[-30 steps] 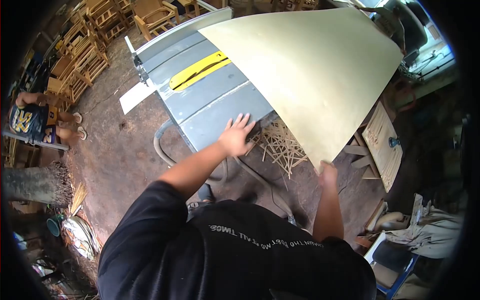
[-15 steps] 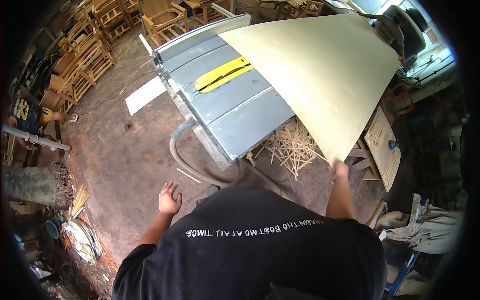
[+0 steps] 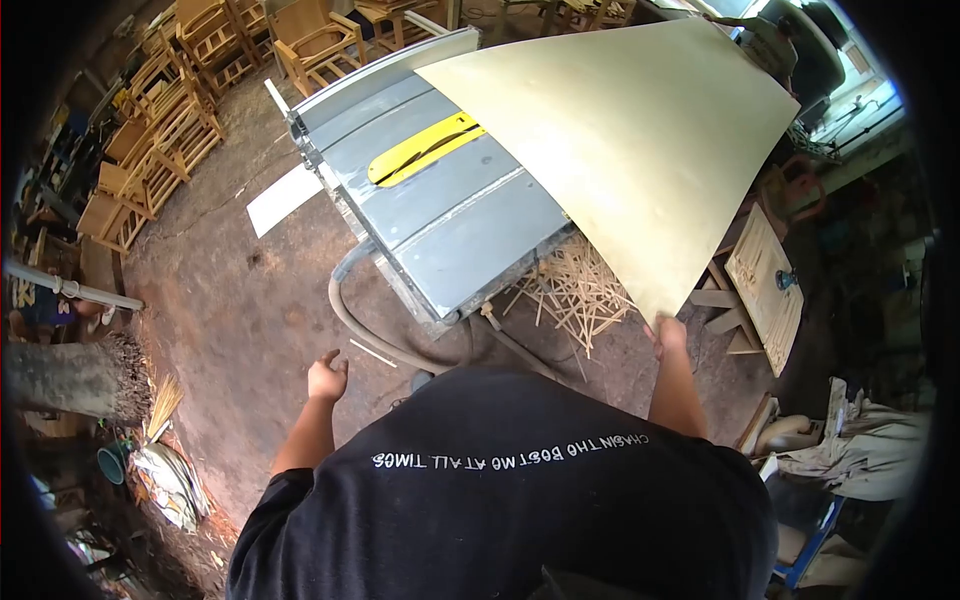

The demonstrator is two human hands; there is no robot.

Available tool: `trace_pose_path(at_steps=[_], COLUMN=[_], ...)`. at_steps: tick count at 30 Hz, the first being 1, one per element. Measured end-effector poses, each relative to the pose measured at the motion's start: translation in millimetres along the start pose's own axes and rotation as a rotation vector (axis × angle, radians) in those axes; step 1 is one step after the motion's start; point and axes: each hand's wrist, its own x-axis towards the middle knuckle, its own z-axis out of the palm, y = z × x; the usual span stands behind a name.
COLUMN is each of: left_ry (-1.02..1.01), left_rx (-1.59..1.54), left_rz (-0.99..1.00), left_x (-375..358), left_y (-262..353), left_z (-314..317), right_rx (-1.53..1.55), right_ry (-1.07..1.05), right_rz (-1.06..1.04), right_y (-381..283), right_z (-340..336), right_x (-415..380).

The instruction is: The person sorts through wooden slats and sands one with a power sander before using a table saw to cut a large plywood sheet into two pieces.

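A large pale sheet of plywood (image 3: 620,150) lies partly over a table saw (image 3: 480,245), covering its right side. My right hand (image 3: 670,336) grips the sheet's near corner, thumb and fingers closed round the edge. Out to the left, my left hand (image 3: 327,377) hangs over the floor with nothing in it, thumb apart from the fingers. The saw's yellow throat plate (image 3: 415,155) shows left of the sheet, its dark slot visible. Along the saw's far left side runs the rip fence (image 3: 390,70). A co-worker (image 3: 768,50) stands by the sheet's far right corner.
Thin wood offcuts (image 3: 575,285) pile below the saw's right side. A grey hose (image 3: 345,300) curves over the floor in front. A wooden board (image 3: 765,290) leans at right. Wooden chairs (image 3: 150,175) line the back left. A white panel (image 3: 283,200) sticks out beyond the saw.
My left hand has dropped slightly left and its fingers have drawn closer together. My right hand still holds the sheet's corner. The view has shifted a little; the person at far left is less visible.
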Motion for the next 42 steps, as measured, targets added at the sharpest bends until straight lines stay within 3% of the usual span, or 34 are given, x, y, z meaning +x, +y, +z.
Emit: trace_pose_path(at_steps=[5,13,19,22,25,27,29,33,38,42], left_ry=[-0.135,-0.055,0.034,0.060,0.085,0.090,0.094,0.061,0.138,0.120], left_rx=[0.036,-0.045,-0.020,-0.021,-0.015,-0.001,0.008,0.027,0.068,0.054], left_rz=[0.076,0.047,-0.033,-0.068,-0.078,-0.072,-0.056,-0.146,-0.170,-0.295], left_x=[-30,-57,-44,-46,-42,-43,-49,-61,-80,-101], left_y=[26,32,-3,-8,-29,-40,-52,-71,-98,-94], left_z=[43,67,46,29,26,21,20,3,-10,0], right_rx=[-0.077,-0.214,-0.430,-0.910,-1.047,-1.270,-1.394,-1.451,-1.617,-1.556], right_ry=[-0.057,-0.150,-0.003,0.085,0.509,0.130,-0.107,-0.414,-0.478,-0.414], right_rz=[0.003,-0.003,-0.090,-0.354,-0.532,-0.862,-1.041,-1.127,-1.112,-1.172], right_y=[0,1,-1,18,-31,-36,-42,-77,-102,-95], right_z=[-9,-8,6,-2,54,63,105,221,319,325], right_x=[-2,0,-8,37,-57,-30,-13,4,7,4])
